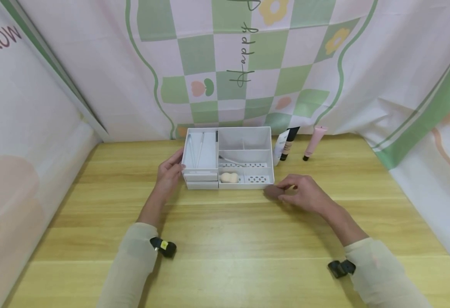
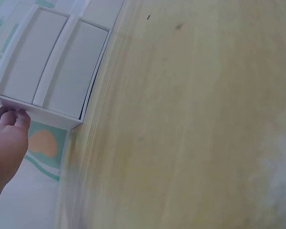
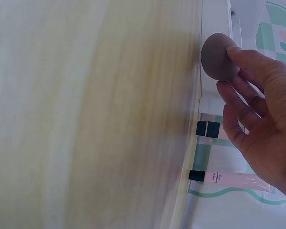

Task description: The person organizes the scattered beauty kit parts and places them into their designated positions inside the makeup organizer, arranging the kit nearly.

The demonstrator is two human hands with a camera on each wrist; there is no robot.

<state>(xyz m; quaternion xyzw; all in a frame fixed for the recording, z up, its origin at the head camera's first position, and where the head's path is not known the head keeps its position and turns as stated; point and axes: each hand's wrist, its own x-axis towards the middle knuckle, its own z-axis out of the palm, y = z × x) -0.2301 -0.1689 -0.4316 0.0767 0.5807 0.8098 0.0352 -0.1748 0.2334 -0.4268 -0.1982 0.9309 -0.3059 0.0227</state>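
In the head view, a white desktop organizer (image 1: 245, 133) stands near the table's back edge, drawers at its left. My left hand (image 1: 169, 173) rests against its left side; the left wrist view shows the fingers (image 2: 9, 119) touching the side wall beside the drawer fronts (image 2: 69, 67). My right hand (image 1: 303, 192) pinches a brown, egg-shaped makeup sponge (image 1: 272, 192) between thumb and fingers, just off the organizer's front right corner. The right wrist view shows the sponge (image 3: 218, 57) close to the white front. A cream-coloured, waisted makeup sponge (image 1: 229, 178) lies in the front compartment.
Right of the organizer stand a white tube (image 1: 280, 147), a black-capped beige tube (image 1: 288, 147) and a pink tube (image 1: 315, 141). Thin sticks (image 1: 199, 149) lie on the organizer's top left, and a slim brush-like stick (image 1: 230, 161) in its middle compartment. A patterned curtain (image 1: 232, 55) hangs behind.
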